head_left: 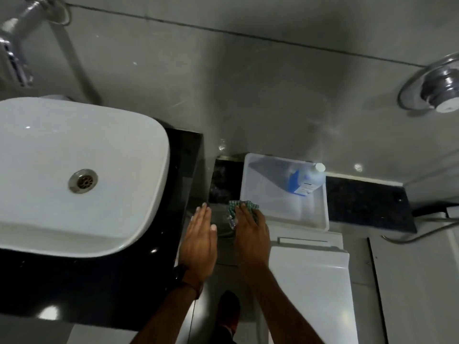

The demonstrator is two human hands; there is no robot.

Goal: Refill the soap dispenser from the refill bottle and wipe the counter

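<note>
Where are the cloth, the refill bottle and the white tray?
cloth (244, 204): head view, green edge beyond the fingers.
refill bottle (304, 181): head view, its blue body.
white tray (285, 220): head view, near rim.

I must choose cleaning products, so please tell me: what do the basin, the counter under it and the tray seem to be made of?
Basin: likely glazed ceramic, white and glossy with sharp highlights.
Counter: apparently polished dark stone, black and reflective.
Tray: probably plastic, translucent white with thin walls.

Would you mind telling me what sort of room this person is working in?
Most likely a bathroom: a white basin with a drain sits on a dark counter, grey tiles cover the wall, and what looks like a toilet cistern stands beside it.
</note>
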